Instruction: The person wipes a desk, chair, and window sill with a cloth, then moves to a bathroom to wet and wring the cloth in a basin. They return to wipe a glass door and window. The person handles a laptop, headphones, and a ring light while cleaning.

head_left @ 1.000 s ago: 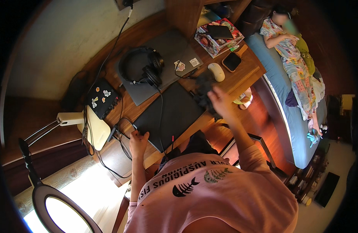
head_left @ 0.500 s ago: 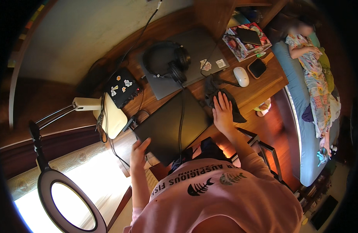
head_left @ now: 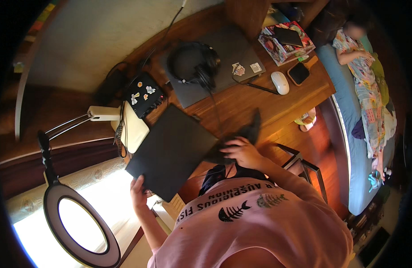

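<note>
A closed, dark-grey laptop (head_left: 235,49) marked with pale stickers (head_left: 256,67) is supported by a brown wooden desk (head_left: 299,96). Black over-ear headphones (head_left: 210,58) are set on it. To the laptop's right, a smooth white oval mouse (head_left: 280,83) is placed, with a black-padded wooden hairbrush (head_left: 298,73) just beyond. Past its upper right corner, a multicoloured illustrated box (head_left: 282,57) is topped by a flat black rectangular device (head_left: 288,36). To its left, a sticker-dotted black metal box (head_left: 150,102) and a cream lamp base (head_left: 134,134) are seen. Well to its right, a blue-sheeted bed (head_left: 355,187) is occupied by a person in patterned clothing (head_left: 364,96).
</note>
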`<state>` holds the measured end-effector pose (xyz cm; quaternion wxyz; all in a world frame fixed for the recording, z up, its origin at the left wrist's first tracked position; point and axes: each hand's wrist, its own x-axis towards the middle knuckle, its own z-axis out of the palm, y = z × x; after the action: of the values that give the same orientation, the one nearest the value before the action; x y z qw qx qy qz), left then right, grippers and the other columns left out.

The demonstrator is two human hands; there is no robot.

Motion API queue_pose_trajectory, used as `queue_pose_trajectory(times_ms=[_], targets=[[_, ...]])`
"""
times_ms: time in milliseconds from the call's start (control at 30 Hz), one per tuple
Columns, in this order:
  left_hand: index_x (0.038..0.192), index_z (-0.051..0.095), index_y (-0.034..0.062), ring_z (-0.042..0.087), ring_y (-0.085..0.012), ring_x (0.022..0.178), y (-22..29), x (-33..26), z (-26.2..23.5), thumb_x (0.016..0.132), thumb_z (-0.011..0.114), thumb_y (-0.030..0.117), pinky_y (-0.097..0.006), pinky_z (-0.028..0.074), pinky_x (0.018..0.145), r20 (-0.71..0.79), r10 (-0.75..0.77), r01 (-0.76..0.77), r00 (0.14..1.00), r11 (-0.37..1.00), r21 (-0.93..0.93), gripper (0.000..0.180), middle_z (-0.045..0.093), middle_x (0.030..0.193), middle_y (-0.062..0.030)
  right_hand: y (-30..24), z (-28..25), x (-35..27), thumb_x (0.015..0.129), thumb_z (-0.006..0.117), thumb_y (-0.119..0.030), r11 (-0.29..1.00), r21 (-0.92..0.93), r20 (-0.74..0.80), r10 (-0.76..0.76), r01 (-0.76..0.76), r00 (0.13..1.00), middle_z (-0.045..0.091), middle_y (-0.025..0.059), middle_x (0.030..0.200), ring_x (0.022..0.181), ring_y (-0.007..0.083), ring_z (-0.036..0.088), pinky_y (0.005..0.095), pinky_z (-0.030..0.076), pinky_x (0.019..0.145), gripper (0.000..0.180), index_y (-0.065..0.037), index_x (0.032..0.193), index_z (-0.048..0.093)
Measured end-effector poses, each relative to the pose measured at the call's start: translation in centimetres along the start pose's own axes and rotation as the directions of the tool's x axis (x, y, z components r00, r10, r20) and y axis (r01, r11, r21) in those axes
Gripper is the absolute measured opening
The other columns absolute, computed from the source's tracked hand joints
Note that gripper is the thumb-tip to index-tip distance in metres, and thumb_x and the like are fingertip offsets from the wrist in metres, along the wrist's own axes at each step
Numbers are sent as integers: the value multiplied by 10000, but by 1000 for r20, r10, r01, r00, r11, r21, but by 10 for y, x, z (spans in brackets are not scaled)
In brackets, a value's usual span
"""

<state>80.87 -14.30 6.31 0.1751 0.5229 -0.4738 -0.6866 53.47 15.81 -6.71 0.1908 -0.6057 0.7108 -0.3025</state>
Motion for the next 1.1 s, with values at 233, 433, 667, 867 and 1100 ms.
queue_pose_trajectory(times_ms=[233,433,667,867,1100], targets=[[954,591,-2,555,-133,736,-44,42,94,818,700,241,-261,414,628,120,-136,121,983,985,124,299,604,824,-41,16,-118,-117,772,530,-29,267,749,105,856,-607,506,659,78,839,761,189,623,262,502,672,253,36,980,660],[1049,620,-41,617,-180,801,-63,73,126,843,672,259,-289,469,711,197,-218,171,956,958,231,367,657,939,-71,39,-167,-140,746,506,-18,233,919,-39,856,-319,515,612,71,1020,931,149,574,259,450,835,339,41,1061,616],[908,650,-32,632,-287,744,-75,92,175,763,722,309,-369,502,653,89,271,-245,959,626,740,378,636,860,-157,53,-231,-114,834,554,-103,-62,961,-140,729,268,670,493,191,1302,1177,320,497,391,390,1000,376,24,1189,564],[1070,615,64,550,-339,985,-45,98,132,722,684,171,-422,451,802,162,787,-278,596,12,961,371,570,1034,-123,54,-257,-79,887,459,-246,-34,980,-154,498,197,853,544,222,1218,1015,361,599,477,502,881,475,44,1263,473],[1025,586,69,573,-336,973,-33,124,102,727,625,138,-474,434,822,388,475,-289,790,-270,919,308,570,1016,-134,-51,-138,27,790,569,-15,-171,946,307,745,-274,592,605,148,1073,960,238,605,337,509,851,387,28,1173,546]])
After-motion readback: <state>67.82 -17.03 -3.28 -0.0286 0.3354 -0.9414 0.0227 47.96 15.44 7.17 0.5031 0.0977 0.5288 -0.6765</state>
